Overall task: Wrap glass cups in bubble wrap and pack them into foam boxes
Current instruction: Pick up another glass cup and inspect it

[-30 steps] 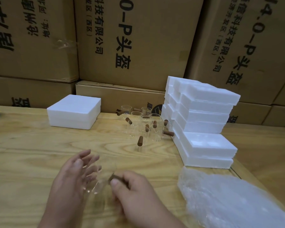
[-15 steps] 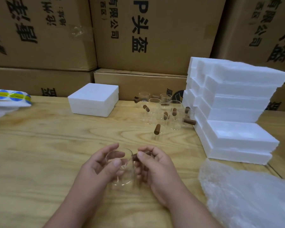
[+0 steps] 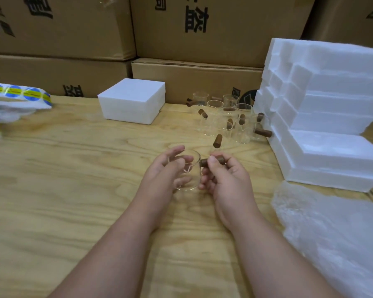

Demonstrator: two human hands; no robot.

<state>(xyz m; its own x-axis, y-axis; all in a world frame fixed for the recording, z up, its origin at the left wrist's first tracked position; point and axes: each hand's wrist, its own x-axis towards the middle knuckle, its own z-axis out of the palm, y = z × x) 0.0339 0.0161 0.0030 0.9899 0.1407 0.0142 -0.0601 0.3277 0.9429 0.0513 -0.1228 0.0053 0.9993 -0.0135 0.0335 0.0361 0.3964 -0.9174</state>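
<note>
We hold one glass cup (image 3: 187, 172): left hand (image 3: 163, 172) curls round it, right hand (image 3: 222, 175) pinches its handle. The bubble wrap (image 3: 332, 229) lies to our right, nearer the right hand.

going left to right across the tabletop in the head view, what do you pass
sticker roll → closed foam box → left hand → held glass cup → right hand → stack of foam boxes

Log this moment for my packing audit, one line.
left hand: grips clear glass cup | right hand: pinches its brown wooden handle | unwrapped
</note>
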